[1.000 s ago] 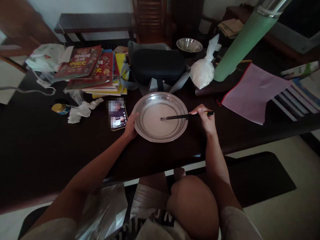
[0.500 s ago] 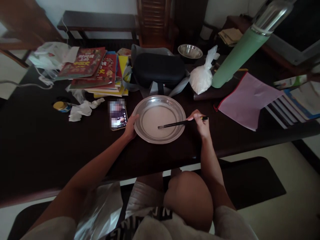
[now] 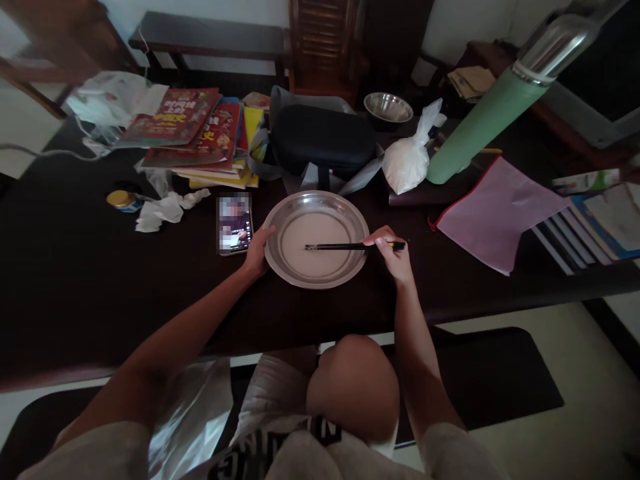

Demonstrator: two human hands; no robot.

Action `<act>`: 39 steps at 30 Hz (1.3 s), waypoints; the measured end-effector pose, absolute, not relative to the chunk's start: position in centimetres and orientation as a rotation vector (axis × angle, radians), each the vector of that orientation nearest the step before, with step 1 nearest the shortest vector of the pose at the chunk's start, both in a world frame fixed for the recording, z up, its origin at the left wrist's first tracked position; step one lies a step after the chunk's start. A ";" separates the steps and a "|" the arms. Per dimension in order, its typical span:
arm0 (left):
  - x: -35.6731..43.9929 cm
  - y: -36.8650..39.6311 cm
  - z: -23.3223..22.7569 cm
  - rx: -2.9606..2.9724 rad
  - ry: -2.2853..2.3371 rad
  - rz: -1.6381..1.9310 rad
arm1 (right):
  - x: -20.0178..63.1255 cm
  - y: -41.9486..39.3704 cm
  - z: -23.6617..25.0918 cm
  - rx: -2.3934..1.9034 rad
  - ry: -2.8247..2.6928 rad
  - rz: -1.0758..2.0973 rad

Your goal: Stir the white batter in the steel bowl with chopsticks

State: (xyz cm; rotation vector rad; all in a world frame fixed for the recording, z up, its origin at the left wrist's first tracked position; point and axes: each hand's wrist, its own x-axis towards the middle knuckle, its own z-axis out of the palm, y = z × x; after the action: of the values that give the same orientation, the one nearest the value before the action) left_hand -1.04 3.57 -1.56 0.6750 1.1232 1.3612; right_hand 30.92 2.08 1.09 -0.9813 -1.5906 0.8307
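On the near side of the dark bench (image 3: 125, 293) is a metal basin (image 3: 316, 283) with whitish contents (image 3: 315, 230). The left hand (image 3: 257, 252) has its grip clamped on the left rim; the right hand (image 3: 393, 255) grips black chopsticks (image 3: 343, 247) crossing the right rim.

1. Shirt (image 3: 250, 460): pale grey, bold black-and-pale lettering across the front, partly lost in folds.
2. Sleeves (image 3: 107, 447): short, plain, the same pale grey, ending above the elbows.
3. Shorts (image 3: 273, 387): pale, creased cloth.
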 end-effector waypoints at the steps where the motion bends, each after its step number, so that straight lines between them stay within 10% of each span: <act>1: -1.0 3.6 -1.5 0.681 1.119 1.364 | 31.0 2.1 1.0 -0.985 -1.564 0.817; 39: -1.4 3.5 -1.1 0.721 1.092 1.296 | 31.1 2.0 1.4 -1.086 -1.424 0.738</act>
State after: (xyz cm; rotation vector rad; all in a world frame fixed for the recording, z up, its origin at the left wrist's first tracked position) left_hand -1.36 3.55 -1.08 0.7207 1.0918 1.2963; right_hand 31.07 1.97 1.38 -1.0857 -1.4243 0.7380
